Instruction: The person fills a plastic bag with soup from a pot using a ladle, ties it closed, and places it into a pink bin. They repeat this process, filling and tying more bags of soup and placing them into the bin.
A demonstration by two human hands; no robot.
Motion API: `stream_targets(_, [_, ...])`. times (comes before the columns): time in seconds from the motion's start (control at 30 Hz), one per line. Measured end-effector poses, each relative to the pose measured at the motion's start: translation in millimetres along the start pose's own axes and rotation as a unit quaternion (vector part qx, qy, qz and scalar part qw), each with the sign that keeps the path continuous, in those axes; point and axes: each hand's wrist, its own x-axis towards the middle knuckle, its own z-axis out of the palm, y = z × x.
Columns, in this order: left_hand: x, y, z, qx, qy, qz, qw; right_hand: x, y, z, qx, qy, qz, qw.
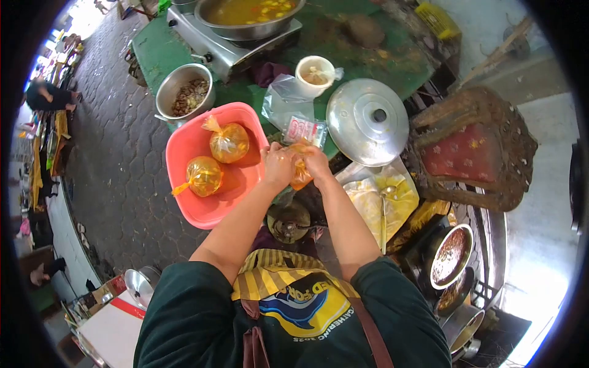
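My left hand [280, 165] and my right hand [316, 163] are close together, fingers closed on an orange plastic bag [300, 176]. Part of the bag hangs below the fingers; how much it contains is hard to see. Just left of my hands, a pink plastic basin [255, 116] holds two tied bags of yellow-orange liquid, an upper bag [230, 143] and a lower bag [204, 176]. Beyond my fingers lie a red-and-white printed plastic pack [305, 131] and a clear plastic bag [283, 101].
The green table [150, 46] carries a stove [245, 55] with a pan of yellow soup [248, 13], a metal pot [162, 98], a white tub [315, 88] and a large lid [368, 122]. At right are a ladle [386, 214], a carved chair [466, 153] and a pot of red-brown food [450, 257].
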Motion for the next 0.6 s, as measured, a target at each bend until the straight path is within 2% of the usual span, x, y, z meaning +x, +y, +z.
stream_targets(0.03, [0.1, 0.5, 1.8, -0.005, -0.007, 0.005, 1.000, -3.3, -1.6, 1.1, -0.021, -0.007, -0.055, 0.998])
stream_targets(0.07, [1.4, 0.0, 3.1, -0.001, 0.000, -0.012, 1.000, -4.3, -1.4, 1.2, -0.020, 0.001, -0.050, 0.999])
stream_targets(0.13, [8.6, -6.9, 4.4, 0.010, 0.009, -0.029, 0.999, 0.5, 8.1, 1.5, -0.187, -0.012, -0.122, 0.975])
stream_targets(0.17, [12.7, -9.2, 5.7, 0.007, 0.007, -0.025, 1.000, 1.2, 15.2, 6.2, -0.187, -0.007, -0.119, 0.975])
stream_targets(0.2, [16.6, -8.9, 2.2, 0.000, -0.017, -0.063, 0.998, 3.9, 28.3, 13.0, -0.252, 0.036, -0.130, 0.958])
stream_targets(0.23, [19.7, -9.8, 0.2, -0.005, -0.040, -0.101, 0.994, 9.4, 45.9, 15.5, -0.315, 0.076, -0.141, 0.936])
stream_targets(0.27, [22.5, -13.4, 2.2, -0.024, -0.043, -0.115, 0.992, 30.0, 81.0, 13.0, -0.493, 0.008, -0.230, 0.839])
stream_targets(0.3, [25.6, -17.6, 4.7, -0.025, -0.044, -0.114, 0.992, 14.9, 63.3, 10.1, -0.493, 0.009, -0.229, 0.839])
stream_targets(0.37, [28.7, -24.6, 9.0, -0.072, -0.079, -0.141, 0.984, -34.4, 3.7, 4.8, -0.410, 0.004, -0.164, 0.897])
stream_targets(0.4, [27.8, -25.7, 11.2, -0.072, -0.078, -0.141, 0.984, -33.7, 8.4, 3.6, -0.410, 0.004, -0.165, 0.897])
stream_targets(0.47, [23.6, -27.6, 15.2, -0.118, -0.057, -0.141, 0.981, -34.0, 19.2, 2.9, -0.429, 0.044, -0.261, 0.864])
stream_targets(0.6, [13.4, -7.4, 9.3, -0.132, -0.036, -0.131, 0.982, -36.2, 23.5, 3.7, -0.434, 0.093, -0.294, 0.847])
